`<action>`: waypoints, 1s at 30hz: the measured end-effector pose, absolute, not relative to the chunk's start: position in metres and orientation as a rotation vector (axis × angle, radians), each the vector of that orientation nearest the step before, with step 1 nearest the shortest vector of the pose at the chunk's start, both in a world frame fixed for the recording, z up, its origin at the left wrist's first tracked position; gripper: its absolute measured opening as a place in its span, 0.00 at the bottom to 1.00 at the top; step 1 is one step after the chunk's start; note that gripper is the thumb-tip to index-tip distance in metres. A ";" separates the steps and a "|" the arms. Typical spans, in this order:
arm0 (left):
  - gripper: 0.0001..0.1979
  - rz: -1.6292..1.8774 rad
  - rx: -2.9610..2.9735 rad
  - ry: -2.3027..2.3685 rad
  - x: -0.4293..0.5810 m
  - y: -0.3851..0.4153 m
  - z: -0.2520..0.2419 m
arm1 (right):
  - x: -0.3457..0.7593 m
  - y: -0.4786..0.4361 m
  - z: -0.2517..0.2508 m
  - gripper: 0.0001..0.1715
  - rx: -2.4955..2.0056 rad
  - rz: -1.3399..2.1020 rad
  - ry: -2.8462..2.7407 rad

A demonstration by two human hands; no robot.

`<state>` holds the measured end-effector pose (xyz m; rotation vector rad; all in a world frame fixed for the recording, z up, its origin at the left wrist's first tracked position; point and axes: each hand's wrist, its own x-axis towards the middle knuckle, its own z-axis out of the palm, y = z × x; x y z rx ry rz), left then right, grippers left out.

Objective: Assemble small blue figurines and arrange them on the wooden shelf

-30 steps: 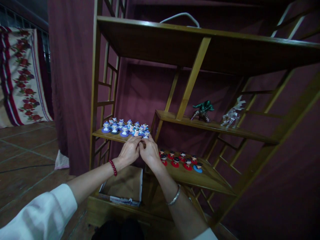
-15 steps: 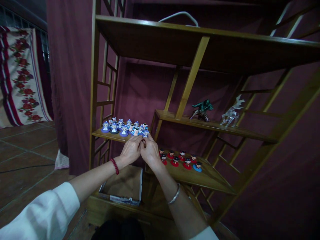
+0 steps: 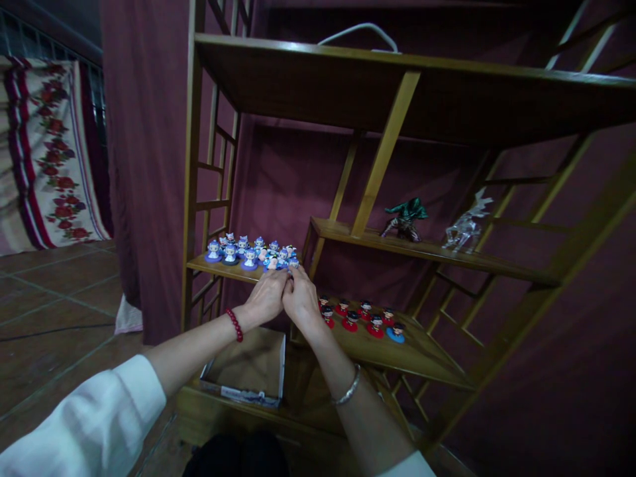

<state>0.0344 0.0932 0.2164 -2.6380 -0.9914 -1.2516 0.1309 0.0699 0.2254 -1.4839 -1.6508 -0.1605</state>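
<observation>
My left hand (image 3: 267,298) and my right hand (image 3: 299,299) are pressed together in front of a wooden shelf (image 3: 218,266), fingertips meeting at its right end. Whatever sits between the fingers is hidden. Just above them stands a cluster of several small blue figurines (image 3: 251,252), the nearest one touching distance from my fingertips. A red bead bracelet circles my left wrist, a silver bangle my right.
Several red figurines and one on a blue base (image 3: 365,318) stand on a lower shelf to the right. A green figure (image 3: 405,217) and a clear crystal animal (image 3: 467,222) stand on a higher shelf. An open cardboard box (image 3: 246,368) lies below my hands. Maroon curtains hang behind.
My joined hands have crept slightly up toward the blue figurines; the view has shifted a little to the right. The figurines have not moved.
</observation>
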 end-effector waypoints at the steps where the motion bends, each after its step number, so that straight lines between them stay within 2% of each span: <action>1: 0.14 -1.251 -2.634 -0.984 0.035 0.094 0.216 | 0.131 0.071 0.225 0.24 -1.473 -0.165 -1.649; 30: 0.18 -1.311 -2.527 -1.125 0.044 0.098 0.202 | 0.137 0.070 0.223 0.23 -1.382 -0.134 -1.712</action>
